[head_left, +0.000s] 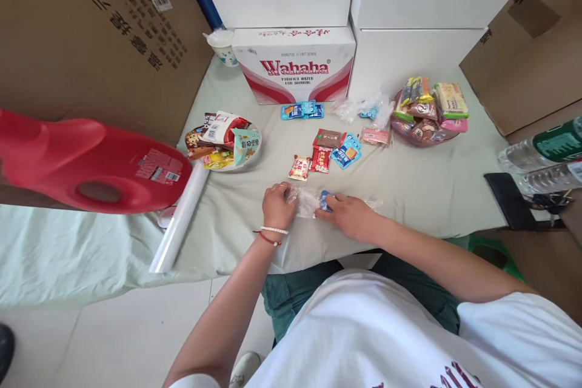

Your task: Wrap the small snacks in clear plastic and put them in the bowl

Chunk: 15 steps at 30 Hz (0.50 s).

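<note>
A clear plastic bag (307, 201) lies crinkled on the cloth near the table's front edge. My left hand (278, 206) is closed on the bag's left end, its fingers curled. On the right, my right hand (348, 216) has its fingers closed on a blue snack packet (324, 200). Whether that packet is inside the bag or on top of it, I cannot tell. Just beyond my hands lie a cream snack packet (299, 167), a red packet (321, 159), a brown-and-red packet (329, 138) and some blue packets (346, 151).
A bowl of snacks (255, 154) stands left, another snack bowl (427, 136) right. More blue packets (302, 110) lie before the Wahaha box (295, 66). A red jug (95, 163) and a plastic film roll (179, 218) are left; bottles (522, 154) and a phone (509, 200) right.
</note>
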Available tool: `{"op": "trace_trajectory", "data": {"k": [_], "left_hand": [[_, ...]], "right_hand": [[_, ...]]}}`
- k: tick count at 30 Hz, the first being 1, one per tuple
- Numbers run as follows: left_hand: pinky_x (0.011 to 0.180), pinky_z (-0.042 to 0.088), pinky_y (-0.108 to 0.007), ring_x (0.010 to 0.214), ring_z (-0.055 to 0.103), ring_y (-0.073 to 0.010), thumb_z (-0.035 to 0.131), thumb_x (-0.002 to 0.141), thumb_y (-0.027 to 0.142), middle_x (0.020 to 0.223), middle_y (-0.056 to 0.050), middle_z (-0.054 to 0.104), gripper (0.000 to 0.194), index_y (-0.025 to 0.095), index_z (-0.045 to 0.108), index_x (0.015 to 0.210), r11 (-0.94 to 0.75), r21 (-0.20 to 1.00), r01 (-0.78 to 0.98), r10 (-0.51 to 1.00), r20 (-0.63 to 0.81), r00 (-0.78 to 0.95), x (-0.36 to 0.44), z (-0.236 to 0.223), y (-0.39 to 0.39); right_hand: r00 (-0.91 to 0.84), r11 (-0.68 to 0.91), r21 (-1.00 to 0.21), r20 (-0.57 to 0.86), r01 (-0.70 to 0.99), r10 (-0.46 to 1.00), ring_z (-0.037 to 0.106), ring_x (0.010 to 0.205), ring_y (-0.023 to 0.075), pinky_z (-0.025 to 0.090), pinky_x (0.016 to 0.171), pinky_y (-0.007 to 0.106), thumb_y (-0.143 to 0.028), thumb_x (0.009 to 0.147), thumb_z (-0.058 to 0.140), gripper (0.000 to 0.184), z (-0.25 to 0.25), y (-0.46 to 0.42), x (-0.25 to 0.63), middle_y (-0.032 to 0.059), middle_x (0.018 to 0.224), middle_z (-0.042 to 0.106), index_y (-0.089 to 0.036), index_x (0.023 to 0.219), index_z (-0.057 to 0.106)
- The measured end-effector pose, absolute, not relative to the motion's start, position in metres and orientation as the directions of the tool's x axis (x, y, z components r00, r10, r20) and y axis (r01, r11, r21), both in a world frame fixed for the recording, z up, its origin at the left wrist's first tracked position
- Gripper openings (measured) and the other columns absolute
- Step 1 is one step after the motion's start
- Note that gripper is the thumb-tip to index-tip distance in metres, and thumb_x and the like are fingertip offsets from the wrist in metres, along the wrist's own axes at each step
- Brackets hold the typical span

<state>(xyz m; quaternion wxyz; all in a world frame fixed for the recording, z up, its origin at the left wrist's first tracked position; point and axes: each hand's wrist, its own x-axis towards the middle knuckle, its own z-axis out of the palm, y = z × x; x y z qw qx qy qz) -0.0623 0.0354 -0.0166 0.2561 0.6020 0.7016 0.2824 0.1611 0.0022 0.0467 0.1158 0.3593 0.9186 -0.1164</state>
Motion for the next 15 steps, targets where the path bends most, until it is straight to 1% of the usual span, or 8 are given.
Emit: {"op": "trace_trajectory", "data": {"k": [2, 4, 6, 9, 11, 12, 14, 15], "left_hand": [[0.073, 0.05, -0.031, 0.068, 0.058, -0.0182, 0.057, 0.084, 0.035, 0.066, 0.001, 0.061, 0.016, 0.022, 0.068, 0.085, 0.136, 0.741, 0.658, 0.99, -0.071, -0.125, -0.061, -0.008, 0.033], [0.066, 0.049, -0.027, 0.062, 0.058, -0.0156, 0.056, 0.088, 0.037, 0.064, 0.003, 0.062, 0.02, 0.021, 0.069, 0.089, 0.13, 0.792, 0.597, 0.992, -0.105, -0.076, -0.047, 0.002, 0.028], [0.068, 0.051, -0.027, 0.067, 0.063, -0.0161, 0.056, 0.089, 0.034, 0.072, 0.0, 0.068, 0.021, 0.021, 0.071, 0.093, 0.1, 0.854, 0.51, 0.992, -0.123, 0.011, -0.026, 0.009, 0.02], [0.081, 0.056, -0.031, 0.085, 0.07, -0.0186, 0.049, 0.091, 0.025, 0.094, -0.005, 0.074, 0.028, 0.02, 0.075, 0.101, 0.015, 0.878, 0.478, 0.987, -0.088, 0.131, 0.004, 0.011, 0.005], [0.092, 0.056, -0.036, 0.099, 0.069, -0.0212, 0.043, 0.092, 0.02, 0.104, -0.008, 0.073, 0.036, 0.02, 0.075, 0.109, -0.095, 0.828, 0.553, 0.979, -0.024, 0.204, 0.015, 0.009, -0.006], [0.096, 0.055, -0.039, 0.104, 0.067, -0.0231, 0.042, 0.092, 0.019, 0.107, -0.01, 0.071, 0.039, 0.019, 0.074, 0.115, -0.161, 0.778, 0.607, 0.97, 0.012, 0.241, 0.018, 0.007, -0.011], [0.102, 0.052, -0.044, 0.114, 0.063, -0.0275, 0.045, 0.09, 0.018, 0.116, -0.013, 0.068, 0.046, 0.018, 0.068, 0.13, -0.281, 0.627, 0.727, 0.949, 0.068, 0.308, 0.021, 0.003, -0.023], [0.103, 0.051, -0.046, 0.117, 0.06, -0.0294, 0.049, 0.089, 0.018, 0.122, -0.015, 0.067, 0.05, 0.017, 0.064, 0.137, -0.324, 0.538, 0.778, 0.939, 0.08, 0.336, 0.022, 0.002, -0.029]], "right_hand": [[-0.703, 0.693, -0.15, -0.273, 0.705, 0.656, 0.057, 0.11, 0.0294, 0.051, 0.08, 0.036, -0.013, 0.101, 0.043, 0.051, 0.041, -0.002, 0.159, 0.0165, 0.129, 0.059, -0.027, 0.148, 0.055], [-0.694, 0.669, -0.187, -0.254, 0.719, 0.674, 0.056, 0.111, 0.03, 0.052, 0.083, 0.038, -0.011, 0.101, 0.041, 0.048, 0.036, -0.004, 0.157, 0.0173, 0.127, 0.059, -0.024, 0.144, 0.058], [-0.679, 0.641, -0.224, -0.237, 0.734, 0.695, 0.055, 0.116, 0.0314, 0.052, 0.091, 0.044, -0.01, 0.101, 0.04, 0.043, 0.033, -0.006, 0.157, 0.0192, 0.128, 0.059, -0.018, 0.137, 0.064], [-0.696, 0.619, -0.343, -0.179, 0.707, 0.696, 0.05, 0.129, 0.0352, 0.045, 0.108, 0.053, -0.017, 0.097, 0.054, 0.039, 0.032, -0.014, 0.172, 0.0233, 0.14, 0.054, -0.01, 0.134, 0.064], [-0.74, 0.604, -0.5, -0.121, 0.621, 0.661, 0.049, 0.133, 0.0332, 0.043, 0.113, 0.052, -0.023, 0.095, 0.062, 0.045, 0.031, -0.021, 0.191, 0.0199, 0.145, 0.054, -0.014, 0.139, 0.062], [-0.732, 0.567, -0.571, -0.091, 0.594, 0.675, 0.052, 0.131, 0.0302, 0.045, 0.112, 0.049, -0.025, 0.097, 0.059, 0.043, 0.03, -0.024, 0.202, 0.0164, 0.143, 0.057, -0.018, 0.139, 0.062], [-0.587, 0.433, -0.62, -0.056, 0.655, 0.808, 0.056, 0.125, 0.0261, 0.047, 0.109, 0.045, -0.027, 0.102, 0.05, 0.037, 0.025, -0.029, 0.222, 0.0125, 0.137, 0.062, -0.022, 0.137, 0.062], [-0.456, 0.339, -0.591, -0.056, 0.732, 0.888, 0.056, 0.124, 0.0268, 0.048, 0.108, 0.045, -0.029, 0.103, 0.049, 0.037, 0.022, -0.031, 0.23, 0.0134, 0.136, 0.062, -0.021, 0.137, 0.062]]}}
